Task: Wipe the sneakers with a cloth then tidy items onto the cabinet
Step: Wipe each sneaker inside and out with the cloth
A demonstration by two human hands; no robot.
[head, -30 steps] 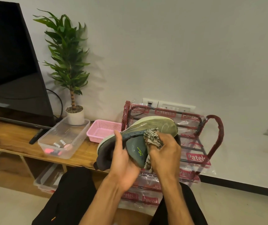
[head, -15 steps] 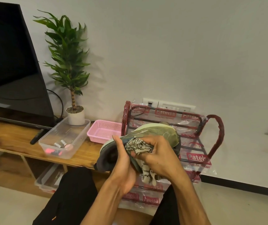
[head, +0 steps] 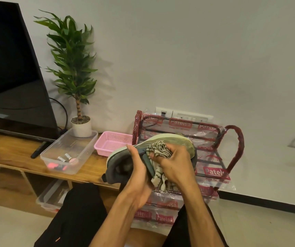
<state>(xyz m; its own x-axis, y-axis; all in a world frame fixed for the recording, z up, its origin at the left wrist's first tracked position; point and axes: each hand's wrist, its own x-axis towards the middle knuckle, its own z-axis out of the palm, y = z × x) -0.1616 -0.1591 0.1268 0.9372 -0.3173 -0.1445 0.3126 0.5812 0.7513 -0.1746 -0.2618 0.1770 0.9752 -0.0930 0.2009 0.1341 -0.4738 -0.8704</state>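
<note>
Sneaker [head: 170, 141] held in mid-air before the rack [head: 240, 145], pale sole turned up and away, heel to the left, toe to the right. Left hand [head: 139, 175] gripping the heel end from below, thumb hooked over the sole's edge. Right hand [head: 175, 164] clenched round the cloth [head: 159, 150], pressing it on the dark upper just beside the left thumb; loose striped end of cloth hanging under the shoe. Both forearms rising from the bottom edge, between knees in black.

Cabinet [head: 9, 152] at left, wooden top ending just below the sneaker's heel. On the top, left to right: TV [head: 9, 68]; remote [head: 38, 150] at its foot; clear tub [head: 82, 145] with small items inside; plant [head: 71, 68] in a white pot behind the tub's far corner; pink basket [head: 104, 150] at the right end. Wide patch of wood showing left of the tub, before the TV; narrow strip showing along the front edge. Second tub [head: 50, 198] on the floor under the cabinet.

Rack wrapped in printed plastic, against the wall, just beside the basket. Floor and plain wall showing to its right.
</note>
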